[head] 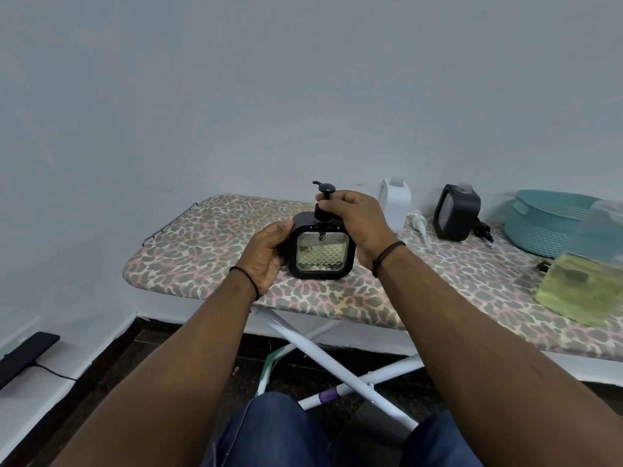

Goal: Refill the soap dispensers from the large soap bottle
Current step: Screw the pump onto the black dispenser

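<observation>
The left hand (266,254) holds the black dispenser (322,251) while the right hand (354,217) grips its pump (324,200); two other dispensers (456,212) stand open.

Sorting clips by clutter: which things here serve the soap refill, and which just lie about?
Job: black square pump dispenser held by left hand and right hand; second black dispenser, pump off; white dispenser; loose white pump; large clear bottle of green soap.
Lying about: teal woven plastic basket.

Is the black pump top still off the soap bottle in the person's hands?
No, the pump top sits in the neck of the black dispenser, with the right hand gripping it.
</observation>
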